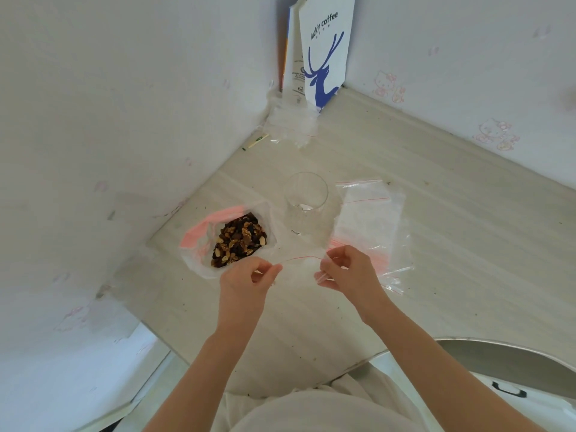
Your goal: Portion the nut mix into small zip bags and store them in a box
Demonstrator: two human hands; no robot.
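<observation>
glass (307,204): it is standing upright on the table (452,251), and we are taking it as our landmark.
left hand (246,277): we are pinching one end of the small zip bag (300,269) at its red-lined mouth, thumb against fingertips, on our side of the glass and a little to its left.
right hand (346,269): we are pinching the other end of that mouth with curled fingers, on our side of the glass and slightly to its right.
small zip bag: it is hanging stretched between our two hands, near the glass.
nut mix (238,240): it is lying in a large open bag (196,260) just left of the glass.
spare zip bags (371,226): they are lying heaped just right of the glass.
paper coffee bag (324,54): it is leaning in the wall corner well beyond the glass.
</observation>
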